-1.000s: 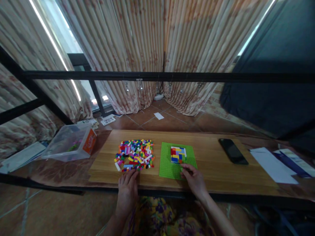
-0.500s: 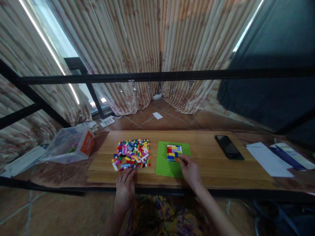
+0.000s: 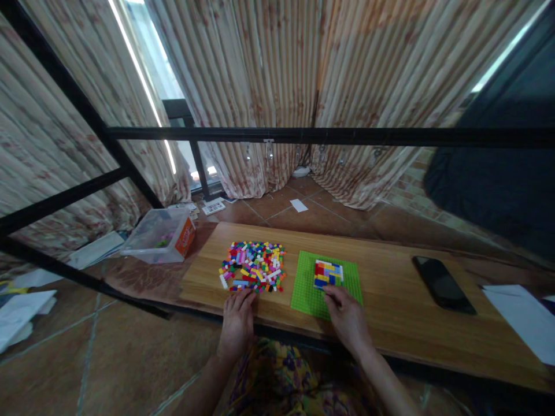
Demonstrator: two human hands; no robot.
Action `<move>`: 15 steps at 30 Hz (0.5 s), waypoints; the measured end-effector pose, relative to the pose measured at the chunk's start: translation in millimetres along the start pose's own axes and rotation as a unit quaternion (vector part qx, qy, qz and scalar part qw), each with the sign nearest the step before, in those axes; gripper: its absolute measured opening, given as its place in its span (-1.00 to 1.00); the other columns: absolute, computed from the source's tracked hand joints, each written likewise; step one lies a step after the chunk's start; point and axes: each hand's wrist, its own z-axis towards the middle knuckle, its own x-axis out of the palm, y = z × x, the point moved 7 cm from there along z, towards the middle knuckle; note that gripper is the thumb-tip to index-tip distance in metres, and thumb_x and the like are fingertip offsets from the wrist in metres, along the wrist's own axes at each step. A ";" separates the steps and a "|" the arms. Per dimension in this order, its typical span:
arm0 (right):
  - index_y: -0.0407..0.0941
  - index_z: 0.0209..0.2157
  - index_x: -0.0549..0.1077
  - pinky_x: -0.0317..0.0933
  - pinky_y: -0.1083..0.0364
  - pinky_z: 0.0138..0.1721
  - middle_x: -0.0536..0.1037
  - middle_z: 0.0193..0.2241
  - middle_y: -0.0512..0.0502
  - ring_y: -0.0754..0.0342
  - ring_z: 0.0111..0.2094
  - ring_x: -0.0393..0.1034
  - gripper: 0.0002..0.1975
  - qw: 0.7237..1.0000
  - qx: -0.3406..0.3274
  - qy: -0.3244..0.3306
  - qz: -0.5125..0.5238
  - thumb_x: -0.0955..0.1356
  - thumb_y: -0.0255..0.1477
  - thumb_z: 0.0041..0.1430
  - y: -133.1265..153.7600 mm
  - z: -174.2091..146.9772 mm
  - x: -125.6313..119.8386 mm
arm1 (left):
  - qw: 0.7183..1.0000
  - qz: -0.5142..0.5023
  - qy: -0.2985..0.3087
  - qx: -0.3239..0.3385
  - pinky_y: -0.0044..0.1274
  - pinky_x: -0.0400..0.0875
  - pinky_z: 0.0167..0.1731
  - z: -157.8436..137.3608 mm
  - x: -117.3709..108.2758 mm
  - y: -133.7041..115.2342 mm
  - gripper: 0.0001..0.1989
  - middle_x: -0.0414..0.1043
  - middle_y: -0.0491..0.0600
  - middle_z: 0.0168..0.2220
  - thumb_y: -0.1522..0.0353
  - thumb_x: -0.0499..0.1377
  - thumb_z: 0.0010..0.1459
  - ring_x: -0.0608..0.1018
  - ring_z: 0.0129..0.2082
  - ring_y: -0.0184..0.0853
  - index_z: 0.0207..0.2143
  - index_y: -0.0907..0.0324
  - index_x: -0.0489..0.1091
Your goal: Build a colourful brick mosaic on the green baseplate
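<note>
A block of multicoloured toy bricks (image 3: pixel 328 273) with white bricks along its edges sits on a green baseplate (image 3: pixel 304 289). At the front edge of this block, my right hand (image 3: pixel 347 312) is closed in a pinch. Its fingertips hide whatever may be between them. My left hand (image 3: pixel 237 323) lies at the front edge of the wooden board (image 3: pixel 277 315), fingers stretched forward and together. Just beyond those fingertips spreads a pile of loose toy bricks (image 3: pixel 255 266) in many colours.
A clear plastic box (image 3: pixel 151 237) with an orange label stands left of the board. Towards the right end lies a black phone (image 3: pixel 443 284), with white paper (image 3: pixel 520 318) beyond it. A dark metal rail (image 3: pixel 286 136) crosses in front of the curtains.
My view has turned left and tilted, so the scene sits further right. The right hand has shifted from the brick block's right side to its front edge. My left hand stays by the pile.
</note>
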 end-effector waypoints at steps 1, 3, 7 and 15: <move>-0.10 -0.24 0.50 0.32 -0.02 -0.15 0.55 -0.24 -0.17 -0.03 -0.22 0.46 -0.74 1.000 -0.014 0.022 0.000 0.22 -0.32 0.19 9.7 0.1 10.8 | 1.000 -0.004 0.002 -0.007 -0.25 0.32 0.00 -0.3 0.0 0.3 -0.63 0.43 0.08 0.01 0.53 -0.02 0.19 0.44 0.00 -0.17 0.00 0.15 0.39; -0.08 -0.24 0.50 0.31 0.00 -0.15 0.55 -0.26 -0.15 -0.01 -0.23 0.45 -0.76 0.997 -0.039 0.068 -0.007 0.22 -0.38 0.20 26.9 2.4 33.2 | 1.000 -0.012 0.002 -0.019 -0.24 0.34 -0.01 -0.5 -0.5 0.6 -0.63 0.43 0.07 0.00 0.54 -0.01 0.18 0.44 0.00 -0.17 -0.02 0.15 0.40; -0.06 -0.24 0.50 0.28 0.04 -0.16 0.53 -0.30 -0.11 0.02 -0.24 0.44 -0.75 0.989 -0.074 0.119 -0.038 0.20 -0.48 0.20 47.2 17.3 69.9 | 0.999 -0.046 0.001 -0.027 -0.25 0.36 -0.01 1.0 -5.3 0.3 -0.67 0.45 0.06 -0.01 0.52 0.01 0.18 0.44 0.00 -0.19 -0.05 0.16 0.41; -0.08 -0.26 0.50 0.24 0.10 -0.17 0.54 -0.27 -0.10 0.04 -0.23 0.43 -0.78 0.979 -0.104 0.167 -0.058 0.24 -0.55 0.17 70.9 59.4 120.4 | 0.990 -0.138 0.020 -0.037 -0.32 0.39 -0.01 7.0 -18.8 2.3 -0.74 0.46 0.06 -0.05 0.47 0.02 0.23 0.45 -0.01 -0.23 -0.08 0.17 0.41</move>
